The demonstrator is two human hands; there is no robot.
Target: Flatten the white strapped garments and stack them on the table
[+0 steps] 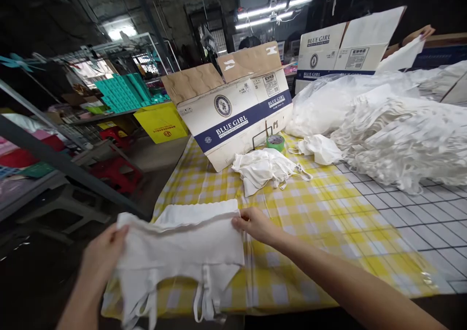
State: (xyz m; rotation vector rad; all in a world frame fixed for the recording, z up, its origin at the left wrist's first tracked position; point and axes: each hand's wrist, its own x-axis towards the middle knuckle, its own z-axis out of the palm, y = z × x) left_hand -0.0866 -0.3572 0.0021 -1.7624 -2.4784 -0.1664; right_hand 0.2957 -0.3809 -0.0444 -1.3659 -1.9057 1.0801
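A white camisole [182,247] with thin straps is stretched between my hands over the near edge of the table, its straps hanging toward me. My left hand [104,254], slightly blurred, pinches its left end. At the upper right corner, my right hand [255,223] grips the cloth between thumb and fingers. Just behind the held garment lies another piece of white cloth [204,211], partly covered by it. Farther back is a crumpled bunch of white strappy garments [266,167].
Yellow checked cloth [306,208] covers the table. A BLUE GIRL carton [241,116] stands behind, with green tape [275,142] by it. At right are a large white garment heap [404,130] and a second carton [328,48]. Another person's hand [419,33] holds white cloth.
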